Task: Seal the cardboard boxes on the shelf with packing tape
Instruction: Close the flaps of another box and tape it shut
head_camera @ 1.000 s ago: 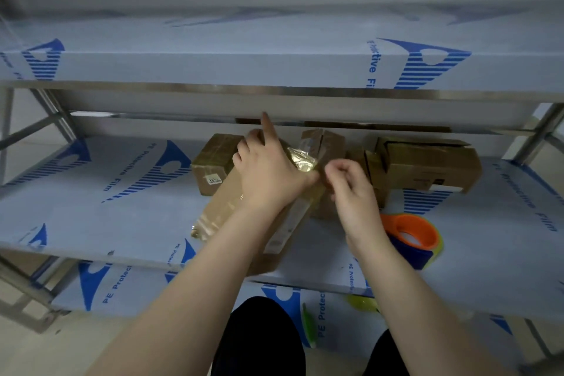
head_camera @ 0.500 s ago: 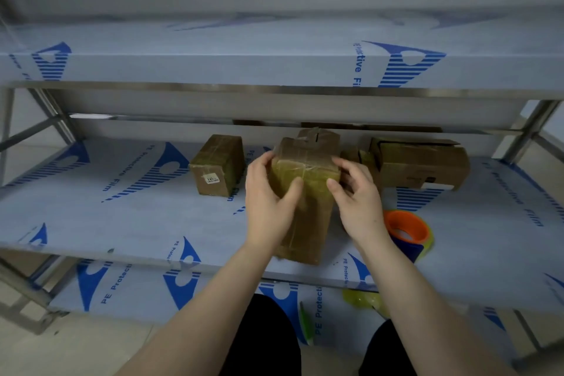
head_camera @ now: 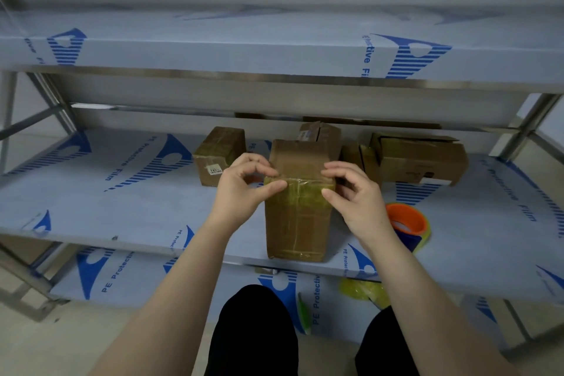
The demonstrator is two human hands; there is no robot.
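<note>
Box [head_camera: 297,217] now stands upright at the front edge of the middle shelf [head_camera: 122,201], right in front of me. A sec ago it lay tipped over w/ my left grip [head_camera: 244,189] on top & my right grip [head_camera: 357,195] fiddling w/ a loose bit of tape. Half a sec ago I had it by both sides, swinging it up. Now both grips sit at the top front edge. Left thumb & forefinger pinch the left corner over the tape band [head_camera: 297,189]. Right thumb presses the band's right end, fingers curled over the edge above. So prob. the strip's on & I'm rubbing it down. This box looks nearly done, its front face shiny w/ tape down to the bottom.

Tape roll [head_camera: 406,220], orange core, lies on the shelf just beside my right wrist, handy for the next one. Left of the box & further back sits a small taped box [head_camera: 219,156] w/ a label. Behind is another box [head_camera: 320,134], top flaps up. To the right is a long box [head_camera: 418,159] w/ flaps open, so more to seal.

Shelving is steel, boards wrapped in blue-printed film [head_camera: 146,162]. Upper shelf [head_camera: 213,46] overhead, lower shelf [head_camera: 122,278] below w/ sth yellow [head_camera: 363,290] on it. Pale floor [head_camera: 61,345], dim flat light.
</note>
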